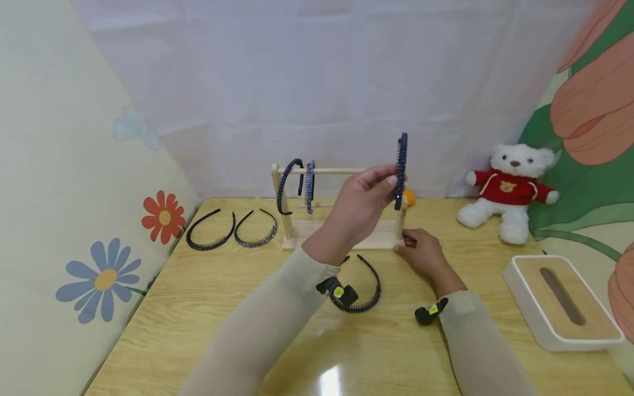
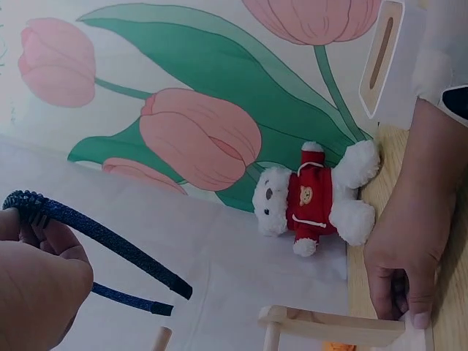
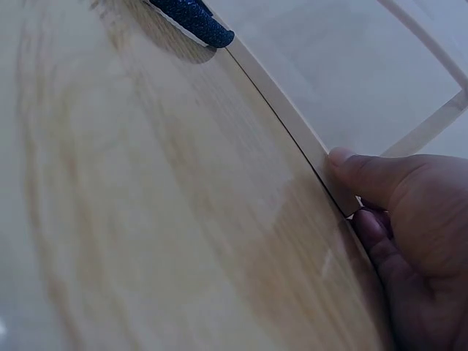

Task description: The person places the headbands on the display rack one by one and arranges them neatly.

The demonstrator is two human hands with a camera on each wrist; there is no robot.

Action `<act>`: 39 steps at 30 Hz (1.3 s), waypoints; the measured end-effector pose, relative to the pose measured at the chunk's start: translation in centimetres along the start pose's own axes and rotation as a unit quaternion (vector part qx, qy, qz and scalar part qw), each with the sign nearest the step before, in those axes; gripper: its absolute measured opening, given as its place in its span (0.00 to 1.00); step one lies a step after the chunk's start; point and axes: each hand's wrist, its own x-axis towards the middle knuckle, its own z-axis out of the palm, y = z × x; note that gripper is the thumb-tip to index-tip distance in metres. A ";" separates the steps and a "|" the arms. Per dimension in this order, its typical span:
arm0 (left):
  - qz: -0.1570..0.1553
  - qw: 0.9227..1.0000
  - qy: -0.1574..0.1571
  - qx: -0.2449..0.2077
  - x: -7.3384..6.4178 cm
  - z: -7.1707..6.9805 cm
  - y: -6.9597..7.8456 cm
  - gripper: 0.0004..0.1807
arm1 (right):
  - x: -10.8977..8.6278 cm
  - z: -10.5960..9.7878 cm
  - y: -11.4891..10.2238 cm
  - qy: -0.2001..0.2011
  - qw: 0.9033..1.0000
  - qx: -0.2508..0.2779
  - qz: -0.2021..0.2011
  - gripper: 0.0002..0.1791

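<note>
My left hand [image 1: 359,206] pinches a dark, toothed headband [image 1: 402,170] and holds it upright above the right end of a wooden rack [image 1: 342,242]. In the left wrist view both ends of this headband [image 2: 124,245] point away from the fingers. My right hand [image 1: 423,253] grips the right front corner of the rack's base, thumb on the top edge and fingers curled at the end, as the right wrist view shows at the base [image 3: 292,121]. A black headband [image 1: 284,187] and a blue patterned headband [image 1: 309,187] hang on the rack's upper bar [image 1: 334,171].
Two headbands lie on the table left of the rack, one black [image 1: 210,246] and one patterned [image 1: 255,243]. Another headband [image 1: 364,308] lies in front, partly behind my left wrist. A white teddy bear [image 1: 515,187] and a tissue box [image 1: 564,302] stand right. Something orange [image 1: 409,197] shows behind the rack.
</note>
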 end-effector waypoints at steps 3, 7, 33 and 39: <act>0.001 1.000 0.011 0.003 1.1 0.2 -0.2 0.19 | 0.0 0.0 0.0 0.000 1.000 0.000 -0.001 0.32; -0.004 1.000 0.020 0.024 2.0 0.1 -0.9 0.17 | 0.0 0.0 0.0 0.003 1.000 0.002 -0.007 0.32; 0.063 0.973 0.218 0.050 1.0 -7.6 -3.5 0.19 | 0.0 0.1 0.1 0.004 1.000 -0.004 0.003 0.33; 0.083 0.962 0.246 0.081 0.3 -7.9 -3.7 0.19 | -0.1 0.1 -0.3 0.001 1.000 -0.004 0.010 0.33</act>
